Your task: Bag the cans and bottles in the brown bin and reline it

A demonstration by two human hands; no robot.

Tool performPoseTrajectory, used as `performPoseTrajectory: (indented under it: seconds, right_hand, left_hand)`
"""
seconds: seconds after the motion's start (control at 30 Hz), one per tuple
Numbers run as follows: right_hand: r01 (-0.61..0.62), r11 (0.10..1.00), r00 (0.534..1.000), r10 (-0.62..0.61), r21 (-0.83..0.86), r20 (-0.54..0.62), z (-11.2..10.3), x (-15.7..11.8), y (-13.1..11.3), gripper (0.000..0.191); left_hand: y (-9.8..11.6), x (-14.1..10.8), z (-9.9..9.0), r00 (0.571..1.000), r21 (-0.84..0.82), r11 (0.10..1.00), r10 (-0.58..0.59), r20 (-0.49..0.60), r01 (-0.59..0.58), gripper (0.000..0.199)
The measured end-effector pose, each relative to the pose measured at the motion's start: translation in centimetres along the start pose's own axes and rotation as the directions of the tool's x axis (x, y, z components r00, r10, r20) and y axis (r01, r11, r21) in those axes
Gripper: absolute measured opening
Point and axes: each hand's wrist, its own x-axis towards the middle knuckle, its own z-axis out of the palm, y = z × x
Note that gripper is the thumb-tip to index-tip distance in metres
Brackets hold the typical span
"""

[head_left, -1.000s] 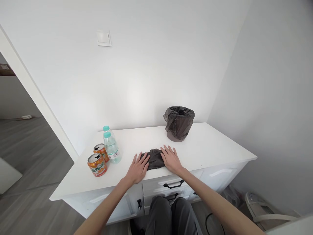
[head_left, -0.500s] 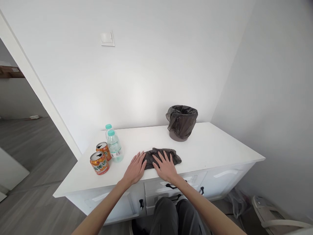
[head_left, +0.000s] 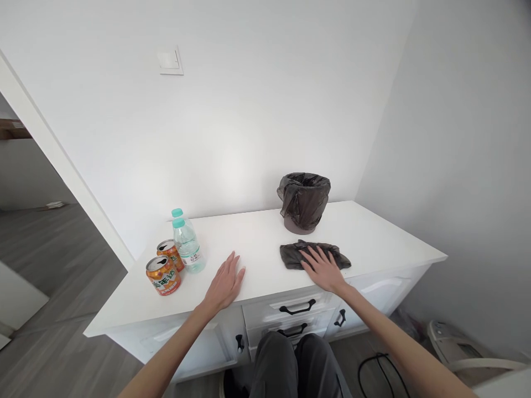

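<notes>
Nothing is clasped: our right hand lies palm-down, fingers spread, over the dark plastic bag, and our left hand seems to rest open and empty on the white countertop. The bag lies right of centre in the lower half of the frame, below the lined bin. We judge this a smoothing step: we should press evenly with whole fingers, stroke along the length, and pin the free left end with our other hand so the thin film doesn't skid or bunch. Its long axis runs left to right, roughly along the front edge, tapering towards the right; which end is the mouth, we cannot tell.
</notes>
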Motion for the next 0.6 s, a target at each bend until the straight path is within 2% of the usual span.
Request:
performPoseTrajectory:
  seconds: [0.13, 0.27, 0.6]
  right_hand:
    - [-0.012, 0.997, 0.999, 0.015, -0.076, 0.039, -1.0, 0.3, 5.5, 0.062]
    - [0.002, 0.993, 0.999, 0.004, -0.121, 0.055, -1.6, 0.7, 8.8, 0.065]
    - [0.021, 0.995, 0.999, -0.016, -0.099, 0.046, -1.9, 0.9, 10.4, 0.068]
  left_hand:
    - [0.1, 0.1, -0.1, 1.0, 0.023, 1.0, -0.002, 0.019, 0.002, 0.064]
    - [0.2, 0.1, -0.2, 0.999, 0.038, 0.999, -0.01, 0.042, 0.008, 0.065]
    - [-0.3, 0.1, 0.3, 0.999, 0.077, 0.997, 0.016, 0.038, -0.019, 0.063]
